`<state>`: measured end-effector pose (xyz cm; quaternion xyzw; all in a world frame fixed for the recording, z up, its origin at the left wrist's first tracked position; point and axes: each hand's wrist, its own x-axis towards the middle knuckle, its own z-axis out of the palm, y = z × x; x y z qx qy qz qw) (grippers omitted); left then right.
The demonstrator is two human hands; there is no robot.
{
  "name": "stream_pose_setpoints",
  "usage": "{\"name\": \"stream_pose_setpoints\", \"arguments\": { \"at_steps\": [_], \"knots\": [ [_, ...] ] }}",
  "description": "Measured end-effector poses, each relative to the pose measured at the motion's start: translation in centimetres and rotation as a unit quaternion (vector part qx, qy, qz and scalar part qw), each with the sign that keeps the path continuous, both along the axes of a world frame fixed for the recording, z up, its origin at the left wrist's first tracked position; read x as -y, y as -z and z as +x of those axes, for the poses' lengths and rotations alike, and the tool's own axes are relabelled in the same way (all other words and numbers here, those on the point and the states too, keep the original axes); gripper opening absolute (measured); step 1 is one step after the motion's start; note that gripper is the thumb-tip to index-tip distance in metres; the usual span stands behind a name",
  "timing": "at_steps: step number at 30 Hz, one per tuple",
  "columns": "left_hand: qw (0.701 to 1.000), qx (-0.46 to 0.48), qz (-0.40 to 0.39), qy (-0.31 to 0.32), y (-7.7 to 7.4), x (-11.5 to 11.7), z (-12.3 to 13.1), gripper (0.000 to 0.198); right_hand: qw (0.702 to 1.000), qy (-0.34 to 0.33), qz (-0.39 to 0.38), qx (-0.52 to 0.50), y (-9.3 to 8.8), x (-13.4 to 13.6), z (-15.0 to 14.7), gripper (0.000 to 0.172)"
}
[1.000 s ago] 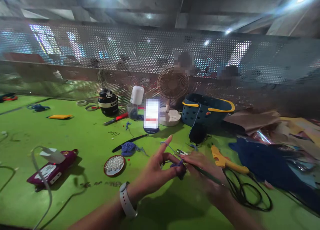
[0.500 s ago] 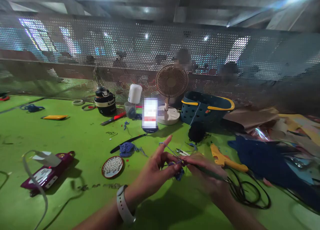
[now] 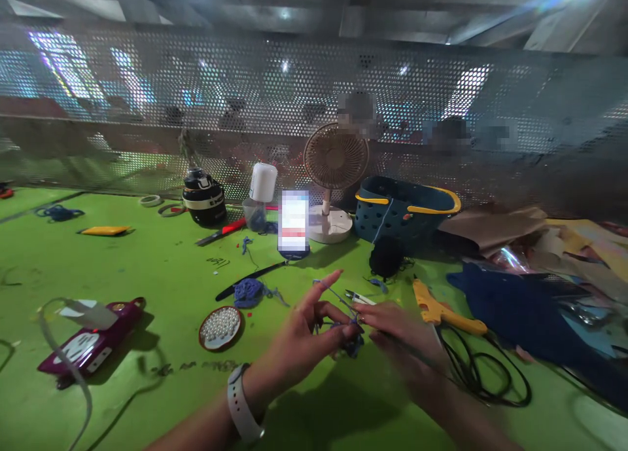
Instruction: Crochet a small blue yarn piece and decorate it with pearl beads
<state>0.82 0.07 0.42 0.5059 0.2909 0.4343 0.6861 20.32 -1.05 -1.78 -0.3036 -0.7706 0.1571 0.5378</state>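
Note:
My left hand (image 3: 307,333) pinches a small blue crochet piece (image 3: 350,343) between thumb and fingers, its index finger raised with blue yarn (image 3: 333,292) looped over it. My right hand (image 3: 402,340), blurred by motion, grips a thin crochet hook (image 3: 417,353) whose tip meets the blue piece. Both hands hover just above the green table (image 3: 147,261). A white watch sits on my left wrist.
A round lid of white beads (image 3: 220,326), blue crocheted scrap (image 3: 248,292), snips (image 3: 360,298), yellow glue gun (image 3: 436,310) with black cord, black yarn ball (image 3: 386,258), blue basket (image 3: 402,212), fan (image 3: 335,176), phone (image 3: 293,223), purple case (image 3: 88,340). Blue fabric lies at right.
The hands keep working the hook at the blue piece with small movements; my right hand is more blurred now. The view shifted slightly.

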Motion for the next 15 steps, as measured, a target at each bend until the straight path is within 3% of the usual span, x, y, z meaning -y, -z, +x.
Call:
{"name": "stream_pose_setpoints", "arguments": {
  "at_steps": [6, 12, 15],
  "knots": [
    [1.000, 0.015, -0.015, -0.002, -0.1, -0.2, 0.1, 0.065, 0.999, 0.036, 0.008, 0.006, -0.5, 0.1, -0.3, 0.021],
    [0.998, -0.043, 0.030, -0.018, 0.0, -0.4, -0.4, 0.061, 0.994, -0.032, -0.068, -0.076, -1.0, -0.3, 0.3, 0.022],
    [0.990, -0.108, 0.093, -0.024, -0.1, -0.5, -0.9, 0.036, 0.984, -0.076, -0.122, -0.109, -1.1, -0.7, 0.9, 0.019]
  ]
}}
